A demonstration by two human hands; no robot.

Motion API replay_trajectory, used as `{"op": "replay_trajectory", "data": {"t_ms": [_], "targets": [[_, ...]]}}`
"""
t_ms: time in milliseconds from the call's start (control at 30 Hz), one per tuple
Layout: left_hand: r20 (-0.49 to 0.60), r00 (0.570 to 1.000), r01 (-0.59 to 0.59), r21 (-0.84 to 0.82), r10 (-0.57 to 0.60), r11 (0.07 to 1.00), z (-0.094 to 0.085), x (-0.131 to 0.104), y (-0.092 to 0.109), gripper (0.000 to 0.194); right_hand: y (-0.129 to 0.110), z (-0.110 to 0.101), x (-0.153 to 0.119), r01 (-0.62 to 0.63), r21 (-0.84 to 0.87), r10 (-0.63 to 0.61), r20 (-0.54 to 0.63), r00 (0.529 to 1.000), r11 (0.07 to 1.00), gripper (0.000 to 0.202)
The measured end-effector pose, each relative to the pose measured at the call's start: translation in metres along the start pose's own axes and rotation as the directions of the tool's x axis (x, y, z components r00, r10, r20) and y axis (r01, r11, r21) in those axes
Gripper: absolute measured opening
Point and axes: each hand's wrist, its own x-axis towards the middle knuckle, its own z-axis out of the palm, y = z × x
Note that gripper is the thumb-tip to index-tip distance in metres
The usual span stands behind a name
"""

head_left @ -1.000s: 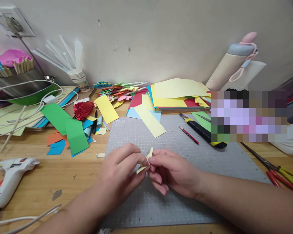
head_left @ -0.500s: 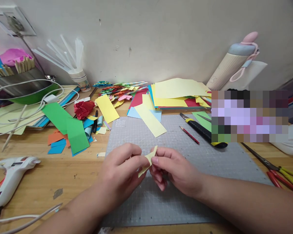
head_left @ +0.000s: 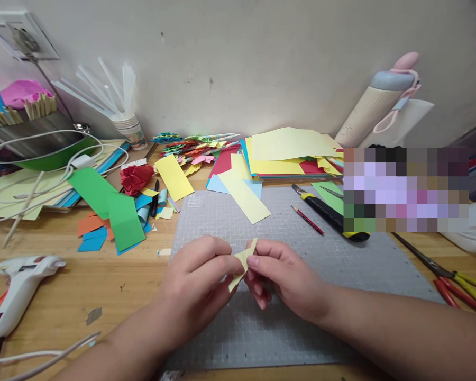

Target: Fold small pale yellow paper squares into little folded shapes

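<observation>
A small folded piece of pale yellow paper [head_left: 243, 260] is held between both hands above the grey cutting mat [head_left: 222, 338]. My left hand [head_left: 200, 272] pinches its left side, with the fingers curled round it. On the other side, my right hand [head_left: 280, 267] grips the paper between thumb and forefinger, its lower fingers bent beneath. Beyond the hands, a pale yellow strip [head_left: 248, 198] lies on the mat, with a red pencil [head_left: 308, 220] and a black and yellow cutter [head_left: 327, 211] to its right.
Scissors [head_left: 440, 270] lie at the right, a white glue gun [head_left: 18, 291] at the left. Green paper strips [head_left: 127, 222] and scraps lie left of the mat. Paper sheets [head_left: 293, 144] and a bottle [head_left: 375, 100] are at the back. A blurred patch covers part of the right.
The folded paper has tilted slightly in the fingers, its lower tip shifting a little to the right. Both hands keep hold of it and have barely moved.
</observation>
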Motion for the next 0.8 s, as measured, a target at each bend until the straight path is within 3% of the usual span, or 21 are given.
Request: {"op": "replay_trajectory", "data": {"t_ms": [167,433,800], "targets": [[-0.04,0.998,-0.049,0.013,0.05,0.999,0.0003,0.0013,-0.0004,0.02,0.0007,0.0007,0.0007,-0.018,0.003,0.018,-0.006,1.0,1.0,0.03],[0.06,0.998,0.036,-0.15,-0.027,0.988,-0.0018,0.0044,0.0009,0.028,0.0034,0.0022,-0.0013,0.018,0.016,-0.018,-0.012,1.0,1.0,0.031],[-0.021,0.994,0.096,-0.273,-0.106,0.957,-0.0007,0.0002,0.0056,0.025,0.0025,0.0024,-0.0037,0.126,0.124,-0.121,-0.04,0.992,0.984,0.03]]}}
